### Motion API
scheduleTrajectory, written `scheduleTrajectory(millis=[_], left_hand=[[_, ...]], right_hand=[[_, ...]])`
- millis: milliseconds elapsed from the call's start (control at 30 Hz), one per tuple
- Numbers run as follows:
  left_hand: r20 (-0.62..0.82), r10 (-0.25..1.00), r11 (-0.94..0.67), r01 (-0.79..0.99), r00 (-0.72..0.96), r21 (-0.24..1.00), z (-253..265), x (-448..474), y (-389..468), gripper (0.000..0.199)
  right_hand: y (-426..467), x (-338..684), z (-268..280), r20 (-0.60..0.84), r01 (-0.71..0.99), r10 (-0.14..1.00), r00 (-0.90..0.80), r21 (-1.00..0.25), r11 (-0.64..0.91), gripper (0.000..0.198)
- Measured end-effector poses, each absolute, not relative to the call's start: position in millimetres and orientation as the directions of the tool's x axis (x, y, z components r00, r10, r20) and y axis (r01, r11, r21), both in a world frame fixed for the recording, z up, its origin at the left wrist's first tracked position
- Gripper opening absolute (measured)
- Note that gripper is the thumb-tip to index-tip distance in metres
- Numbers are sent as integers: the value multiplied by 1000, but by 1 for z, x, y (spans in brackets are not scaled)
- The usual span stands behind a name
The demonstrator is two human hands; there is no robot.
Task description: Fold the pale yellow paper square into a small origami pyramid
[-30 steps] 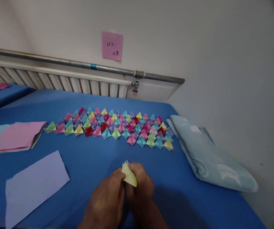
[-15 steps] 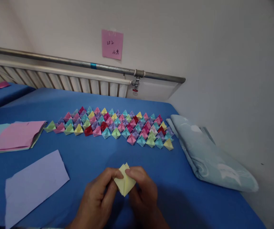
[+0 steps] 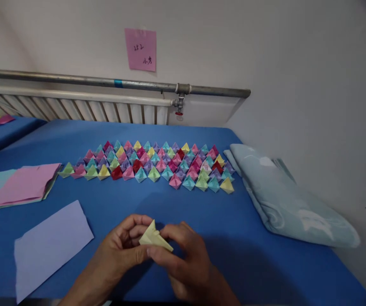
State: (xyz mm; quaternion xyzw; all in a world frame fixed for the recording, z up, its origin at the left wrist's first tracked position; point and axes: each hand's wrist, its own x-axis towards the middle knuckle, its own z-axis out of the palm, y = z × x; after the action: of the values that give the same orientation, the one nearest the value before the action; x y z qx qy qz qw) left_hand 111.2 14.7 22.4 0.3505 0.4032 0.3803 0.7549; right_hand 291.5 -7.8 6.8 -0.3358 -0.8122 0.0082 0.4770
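Note:
Between my two hands, above the near part of the blue surface (image 3: 119,199), is a pale yellow folded paper piece (image 3: 154,239). My left hand (image 3: 123,240) grips it from the left, thumb in front and fingers behind. My right hand (image 3: 185,255) pinches its right side, the thumb low and the index finger at the upper edge. Part of the paper is hidden by the fingers. Beyond my hands stand rows of folded paper boats (image 3: 154,174) in pink, blue, yellow, green, red and purple.
A lavender paper sheet (image 3: 52,246) lies at the left front, with a stack of pink and other coloured sheets (image 3: 23,187) behind it. On the right is a folded light-blue cloth (image 3: 285,199). A radiator (image 3: 106,110) and a metal pipe (image 3: 80,80) run along the wall.
The yellow paper has turned from a flat diamond facing me to a tilted, partly opened shape. My left hand has moved left and its fingers have shifted behind the paper. The view has shifted slightly.

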Motion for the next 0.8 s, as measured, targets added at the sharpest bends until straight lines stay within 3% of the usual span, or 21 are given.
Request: scheduleTrajectory(millis=[133,267,567,800], left_hand=[[-280,890,397,-308,360,865,21,104,16,33],[-273,888,384,-270,370,883,24,103,14,28],[-280,795,443,-200,539,874,24,107,9,21],[-363,708,530,-115,605,840,15,102,7,30]], right_hand=[[-15,297,12,721,417,641,-263,-514,749,45],[-17,299,19,639,274,754,-153,-706,653,30],[-10,303,27,472,155,858,-202,-850,504,17],[-8,298,11,306,153,933,-191,-929,336,12]])
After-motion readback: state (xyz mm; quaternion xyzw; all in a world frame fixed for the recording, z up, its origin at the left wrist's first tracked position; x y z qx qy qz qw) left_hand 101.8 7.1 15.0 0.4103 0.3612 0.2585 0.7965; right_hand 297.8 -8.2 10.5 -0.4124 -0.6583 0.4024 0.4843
